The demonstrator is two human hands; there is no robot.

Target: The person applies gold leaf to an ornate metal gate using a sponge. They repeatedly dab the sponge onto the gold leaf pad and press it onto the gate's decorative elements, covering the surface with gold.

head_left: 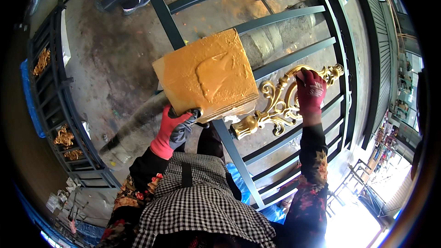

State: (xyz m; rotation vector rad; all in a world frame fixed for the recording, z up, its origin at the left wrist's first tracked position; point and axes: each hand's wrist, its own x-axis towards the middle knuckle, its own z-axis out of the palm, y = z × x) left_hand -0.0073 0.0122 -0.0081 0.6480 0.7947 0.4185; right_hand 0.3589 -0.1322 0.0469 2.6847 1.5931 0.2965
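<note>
My left hand (177, 128), in a red glove with a dark grey palm, grips the near edge of a thick cardboard slab (206, 76). Wet-looking gold paint coats its top, with a thicker puddle in the middle. My right hand (311, 87), in a red glove, is closed against the upper curve of a gold scrollwork ornament (281, 105). Its fingers press together, and what they hold, if anything, is too small to make out. The ornament sits among the bars of a dark grey metal frame (275, 66).
To the left stands another dark railing panel (53, 87) with gold ornaments on it. A grey wrapped roll (262, 43) lies beneath the frame on the stained concrete floor (105, 32). Beyond the frame's far side are dark slatted panels (376, 41). A shoe (136, 5) shows at the top.
</note>
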